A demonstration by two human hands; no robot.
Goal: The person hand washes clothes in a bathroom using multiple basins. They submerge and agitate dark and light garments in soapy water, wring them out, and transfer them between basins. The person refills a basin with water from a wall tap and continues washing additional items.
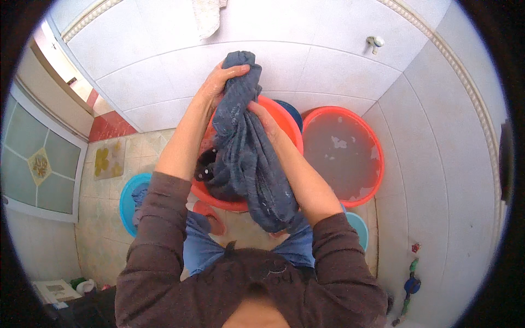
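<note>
A wet dark blue-grey cloth (242, 139), perhaps a garment, is bunched lengthwise between my hands, with whitish suds on it. My left hand (221, 80) grips its upper end, the thumb lying across the front. Lower down and to the right, my right hand (264, 119) holds the cloth's right edge; its fingers are partly hidden by the fabric. The cloth hangs over a red plastic basin (298, 135) and bulges past the near rim towards my legs. In that basin, to the left of the cloth, lies a black item (205, 166) with small shiny spots.
A red tub (381, 164) of cloudy grey water stands at the right, a dark blue container (293, 112) behind the basins. A light blue basin (125, 205) with cloth is at left, a teal basin (359, 229) at lower right. A tap (374, 43) juts from the tiled wall.
</note>
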